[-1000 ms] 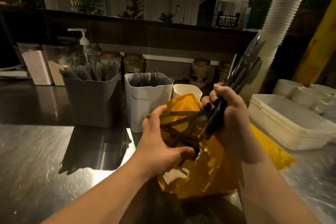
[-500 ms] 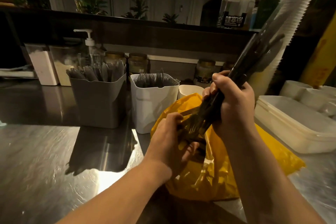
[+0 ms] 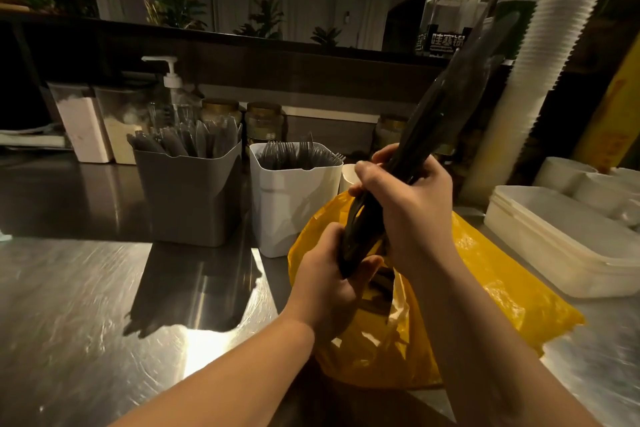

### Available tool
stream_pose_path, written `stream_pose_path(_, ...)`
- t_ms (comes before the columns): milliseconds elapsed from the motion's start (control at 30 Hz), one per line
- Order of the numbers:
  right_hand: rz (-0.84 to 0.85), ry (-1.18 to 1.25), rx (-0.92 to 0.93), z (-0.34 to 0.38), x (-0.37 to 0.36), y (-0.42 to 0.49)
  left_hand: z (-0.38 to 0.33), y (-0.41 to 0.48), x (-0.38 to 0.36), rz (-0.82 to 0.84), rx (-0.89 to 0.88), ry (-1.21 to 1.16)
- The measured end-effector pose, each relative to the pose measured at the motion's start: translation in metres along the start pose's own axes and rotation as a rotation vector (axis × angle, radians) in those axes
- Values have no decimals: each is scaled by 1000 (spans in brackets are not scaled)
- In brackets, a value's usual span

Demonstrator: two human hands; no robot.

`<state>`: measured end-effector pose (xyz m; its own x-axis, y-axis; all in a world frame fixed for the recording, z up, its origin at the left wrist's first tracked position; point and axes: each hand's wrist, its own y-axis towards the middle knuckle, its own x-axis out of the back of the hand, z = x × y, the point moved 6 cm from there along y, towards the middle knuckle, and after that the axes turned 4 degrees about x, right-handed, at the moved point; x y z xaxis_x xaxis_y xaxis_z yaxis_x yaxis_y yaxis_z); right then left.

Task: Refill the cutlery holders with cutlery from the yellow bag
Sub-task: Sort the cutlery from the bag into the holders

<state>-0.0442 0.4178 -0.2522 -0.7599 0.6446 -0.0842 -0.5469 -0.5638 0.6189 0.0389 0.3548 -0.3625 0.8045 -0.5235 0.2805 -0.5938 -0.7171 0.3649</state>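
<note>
Black cutlery bundle (image 3: 441, 114), gripped two-handed above yellow bag (image 3: 485, 288).
Centre foreground: bag, open, on steel worktop (image 3: 86, 322); left hand (image 3: 329, 284) clamped on bundle's lower end, right hand (image 3: 412, 208) wrapped round its middle, probably to square it for loading. Behind, left of centre: white holder (image 3: 294, 215), forks, nearly full; grey holder (image 3: 187, 198), probably knives.

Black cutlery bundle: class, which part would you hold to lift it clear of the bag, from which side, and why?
Probably below mid-length, from the right, where the right hand wraps the black cutlery bundle. It is long, slim, tilted up to the right; there it bunches tight, while the left hand holds its lower end at the mouth of the yellow bag.
</note>
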Motion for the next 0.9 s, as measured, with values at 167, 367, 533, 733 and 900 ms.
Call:
stream_pose_path(167,-24,37,-33,-11,-2,-6,8,1,3,-50,43,-28)
stream_pose_path(367,-62,127,-62,-21,0,-14,10,1,1,-75,33,-37)
stream_pose_path(533,-63,35,-88,-36,-8,-28,-2,-1,-1,26,-41,-232)
stream_pose_path(733,-28,-41,-87,-41,-10,-33,2,-4,4,109,13,-431)
stream_pose_path(900,85,-152,69,-26,-3,-20,-8,-4,-8,461,113,-192)
